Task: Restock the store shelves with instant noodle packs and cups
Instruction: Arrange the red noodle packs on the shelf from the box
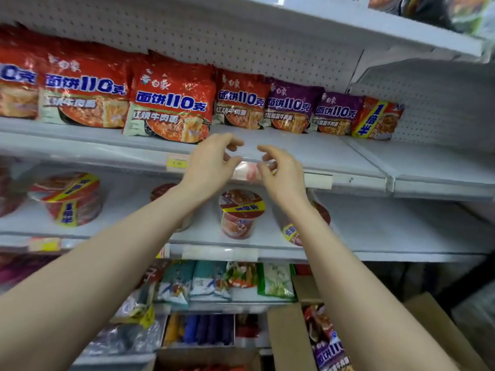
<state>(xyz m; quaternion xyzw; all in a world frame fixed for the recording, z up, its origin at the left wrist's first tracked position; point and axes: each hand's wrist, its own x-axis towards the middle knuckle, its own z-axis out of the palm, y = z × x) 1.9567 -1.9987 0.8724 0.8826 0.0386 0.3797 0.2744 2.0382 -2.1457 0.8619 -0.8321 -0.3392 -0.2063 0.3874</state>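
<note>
Well, the white metal shelf (321, 153) is flat and smooth, and the wall behind it is full of little holes. On the left part of the shelf, 4 red packs (171, 103) show in the front row. They are shiny, crinkly bags.

Under the shelf's left end sits 1 wide round bowl (67, 199), wrapped in clear film with a yellow band. Also under the shelf stand 3 round cups (241, 212). 1 shows whole, and arms hide part of the other 2.

At the shelf's front edge is the left hand (211, 162). Its fingers are bent and its thumb touches a clear plastic tag (247, 171) with red and white inside. The blur hides whether it grips the tag. Right beside it, the right hand (284, 175) pinches the tag's other end, thumb in front and fingers behind.

On the right part of the shelf lean 2 purple packs (292, 108), then 1 red pack with a yellow stripe (377, 119).

Far below the shelf's right part stands 1 brown cardboard box (289, 341) with stiff flat flaps. It holds more shiny packs, and a boxed purple pack (332, 352) is on top.
</note>
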